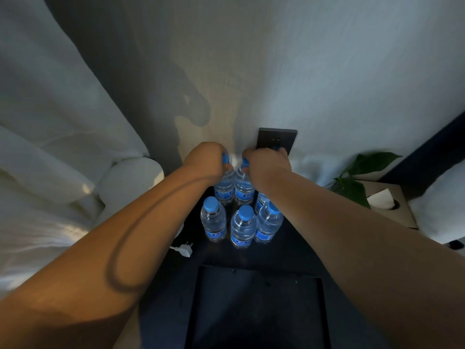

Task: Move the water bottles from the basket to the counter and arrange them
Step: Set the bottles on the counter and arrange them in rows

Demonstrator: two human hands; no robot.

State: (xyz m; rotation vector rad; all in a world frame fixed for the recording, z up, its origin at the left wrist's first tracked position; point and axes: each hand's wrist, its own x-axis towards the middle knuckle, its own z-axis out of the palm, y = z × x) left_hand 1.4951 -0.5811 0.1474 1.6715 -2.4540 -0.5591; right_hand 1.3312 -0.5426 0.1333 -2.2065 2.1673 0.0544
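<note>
Several clear water bottles with blue caps and blue labels stand in two rows on a dark counter (297, 248). My left hand (206, 159) is closed over the cap of the back left bottle (224, 187). My right hand (266, 165) grips the top of the back middle bottle (243, 190), and a blue cap shows by its fingers at the wall. A third back bottle (261, 200) is mostly hidden under my right wrist. The front row holds three upright bottles: left (213, 220), middle (242, 227) and right (268, 222). No basket is in view.
A dark wall plate (276, 138) sits just behind my right hand. A white plug with cord (185, 249) lies at the counter's left edge. A dark recessed panel (256, 308) is nearest me. A green plant (362, 172) and tissue box (387, 200) stand right; white bedding (50, 172) lies left.
</note>
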